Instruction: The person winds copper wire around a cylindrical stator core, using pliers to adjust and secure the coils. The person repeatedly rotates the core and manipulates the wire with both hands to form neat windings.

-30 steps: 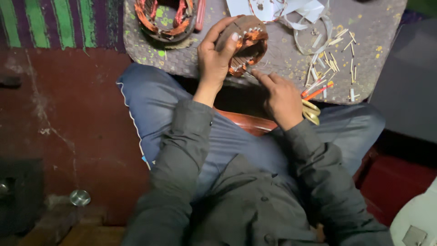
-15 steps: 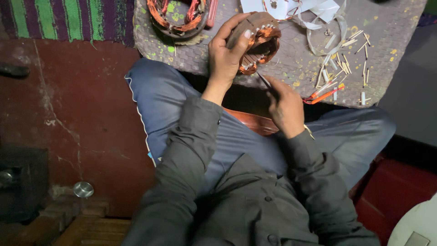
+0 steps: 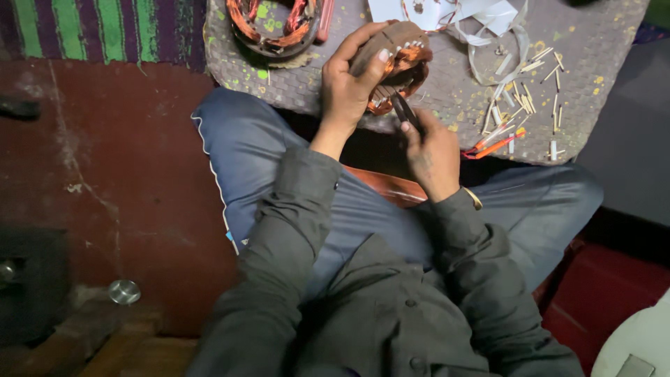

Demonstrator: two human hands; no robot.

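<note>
At far left, a second copper-wound stator ring (image 3: 272, 24) is lying on the grey woven mat (image 3: 447, 84). The left hand (image 3: 349, 87) is gripping a round brown copper-wound motor stator (image 3: 394, 59); the right hand (image 3: 433, 150) is closing around a dark slim tool (image 3: 405, 112), whose tip, slipping, could be nicking the windings.

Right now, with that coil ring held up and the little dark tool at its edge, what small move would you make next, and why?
Probably ease the dark tool a little deeper under the copper windings. The left hand holds the coil ring tilted over the mat, and the right hand points the tool's tip at the ring's lower rim, seemingly just touching, so a short push looks natural.
</note>
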